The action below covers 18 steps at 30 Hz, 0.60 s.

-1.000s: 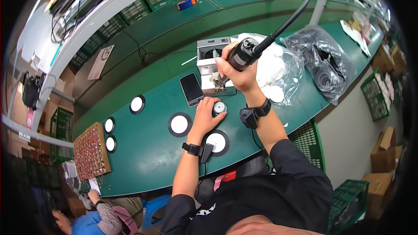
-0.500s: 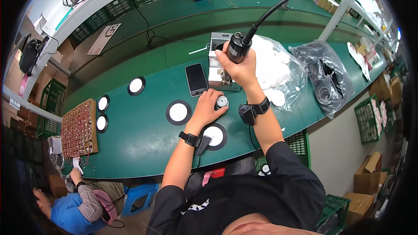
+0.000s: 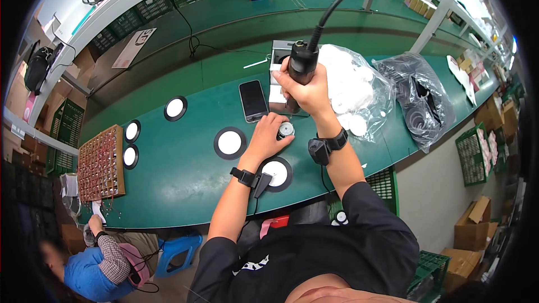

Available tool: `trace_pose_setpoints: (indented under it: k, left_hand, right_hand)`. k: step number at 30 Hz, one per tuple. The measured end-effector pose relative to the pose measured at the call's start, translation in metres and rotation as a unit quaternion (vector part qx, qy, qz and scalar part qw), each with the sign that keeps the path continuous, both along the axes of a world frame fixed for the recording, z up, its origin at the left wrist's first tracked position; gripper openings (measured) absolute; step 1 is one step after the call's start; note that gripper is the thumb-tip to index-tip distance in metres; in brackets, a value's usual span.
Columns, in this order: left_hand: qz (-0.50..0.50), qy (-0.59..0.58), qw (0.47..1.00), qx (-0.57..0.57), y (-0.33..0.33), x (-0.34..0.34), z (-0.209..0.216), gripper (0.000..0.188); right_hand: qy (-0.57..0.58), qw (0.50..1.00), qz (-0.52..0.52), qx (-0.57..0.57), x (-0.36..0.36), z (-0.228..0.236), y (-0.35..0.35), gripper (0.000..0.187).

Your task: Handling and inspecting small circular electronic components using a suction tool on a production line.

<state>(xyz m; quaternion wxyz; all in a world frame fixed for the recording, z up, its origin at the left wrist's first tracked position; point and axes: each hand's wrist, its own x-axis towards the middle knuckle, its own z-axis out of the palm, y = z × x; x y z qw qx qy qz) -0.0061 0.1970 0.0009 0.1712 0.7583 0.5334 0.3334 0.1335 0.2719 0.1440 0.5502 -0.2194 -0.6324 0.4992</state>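
Note:
My left hand (image 3: 268, 137) rests on the green table with its fingers round a small round silver part (image 3: 286, 129). Gripped upright in my right hand (image 3: 307, 88) is a black electric screwdriver (image 3: 303, 63), its cable rising from the top. The driver's tip points down just beyond the silver part and looks apart from it; its exact end is hard to see. Behind the driver stands a grey metal box-shaped device (image 3: 279, 99), partly hidden by my right hand. A phone (image 3: 254, 101) lies left of the device. A white disc with a black rim (image 3: 275, 174) lies beneath my left wrist.
More black-rimmed white discs (image 3: 229, 142) lie leftward. A clear bag of white discs (image 3: 359, 87) and a bag of black rings (image 3: 418, 101) sit on the right. A co-worker (image 3: 101, 264) sits near a divided box (image 3: 101, 163) of small wired parts at far left.
The screwdriver has swung more upright and its tip has come down toward me, nearer the silver part. My left hand stays in place on that part.

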Motion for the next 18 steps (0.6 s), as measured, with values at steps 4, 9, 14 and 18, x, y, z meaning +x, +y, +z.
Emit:
trace_pose_setpoints:
  k: [4, 9, 14, 18]
  left_hand:
    - [0.0, 0.002, 1.0, 0.014, -0.001, -0.001, -0.002, 0.05]
    - [0.007, -0.071, 0.992, 0.103, -0.001, 0.002, 0.007, 0.047]
    - [-0.055, -0.116, 0.985, 0.114, 0.0, -0.005, 0.018, 0.032]
    - [-0.051, -0.162, 0.982, 0.088, 0.0, -0.006, 0.016, 0.023]
  right_hand:
    - [0.054, 0.998, 0.041, -0.013, 0.005, 0.013, -0.015, 0.016]
    - [0.021, 0.996, 0.087, -0.022, 0.01, 0.016, -0.023, 0.018]
    - [0.023, 0.995, 0.097, -0.019, 0.015, 0.019, -0.026, 0.019]
    - [0.034, 0.993, 0.105, -0.033, 0.016, 0.02, -0.027, 0.02]
